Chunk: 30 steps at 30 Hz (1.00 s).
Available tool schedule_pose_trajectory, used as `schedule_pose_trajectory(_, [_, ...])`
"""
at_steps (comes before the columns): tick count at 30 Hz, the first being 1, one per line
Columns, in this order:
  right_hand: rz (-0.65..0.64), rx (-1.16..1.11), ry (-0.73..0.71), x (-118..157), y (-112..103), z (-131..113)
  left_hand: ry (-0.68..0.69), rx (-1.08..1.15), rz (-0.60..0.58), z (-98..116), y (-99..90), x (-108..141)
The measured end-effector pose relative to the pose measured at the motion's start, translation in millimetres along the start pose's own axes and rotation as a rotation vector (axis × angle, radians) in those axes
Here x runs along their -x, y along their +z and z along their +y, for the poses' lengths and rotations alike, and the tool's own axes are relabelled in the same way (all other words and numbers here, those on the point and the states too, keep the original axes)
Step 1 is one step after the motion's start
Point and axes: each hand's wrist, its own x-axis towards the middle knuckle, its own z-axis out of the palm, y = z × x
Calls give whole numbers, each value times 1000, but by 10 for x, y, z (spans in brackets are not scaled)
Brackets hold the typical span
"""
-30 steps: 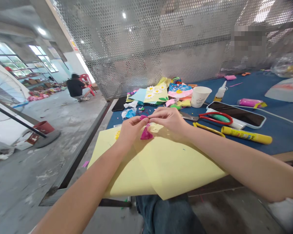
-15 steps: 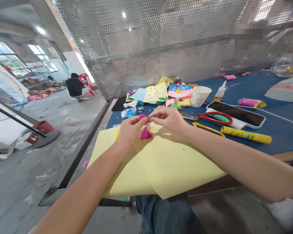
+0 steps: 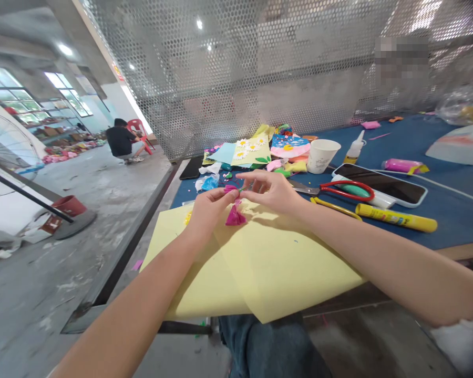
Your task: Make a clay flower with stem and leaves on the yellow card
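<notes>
My left hand (image 3: 211, 207) pinches a small magenta piece (image 3: 230, 188) between thumb and fingertips, above a large yellow sheet (image 3: 284, 262). Right beside it, my right hand (image 3: 270, 191) has its index finger raised and apart from the thumb, whose tip is close to the magenta piece; nothing clear shows between its fingers. Just below the fingertips, a gathered magenta packet (image 3: 235, 215) hangs over or lies on the sheet. My left hand partly covers a yellow bit (image 3: 188, 217).
On the blue tabletop (image 3: 457, 220) are red-handled scissors (image 3: 347, 190), a glue stick (image 3: 396, 218), a phone (image 3: 382, 185), a paper cup (image 3: 323, 156), a glue bottle (image 3: 355, 149) and a daisy card (image 3: 252, 151). A person (image 3: 122, 140) sits far left.
My right index finger has lifted away from the thumb and the magenta piece, opening the pinch. My left hand keeps its hold in nearly the same place.
</notes>
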Motion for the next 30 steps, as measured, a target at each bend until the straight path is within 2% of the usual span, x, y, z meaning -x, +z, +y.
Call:
schedule_pose_trajectory(7, [25,7,-18,4,2,-2,30,-32,-34,-22,-14,-17])
schedule_pose_trajectory(14, [-32,-84,105,-6,19,-30,55,-175,-46,39,-6,30])
schedule_pose_trajectory(19, [4,-183,167,-28,18,-58,95,-199,-52,28,0,22])
schedule_pose_trajectory(23, [44,-240,255,-58,2,-56,178,-188,-28,-11,-20,-13])
schedule_pose_trajectory(27, [13,-272,322,-61,2,-68,280,-193,46,-25,-52,-25])
schedule_pose_trajectory(30, [-15,-351,398,-34,5,-99,320,-231,26,-12,-72,-22])
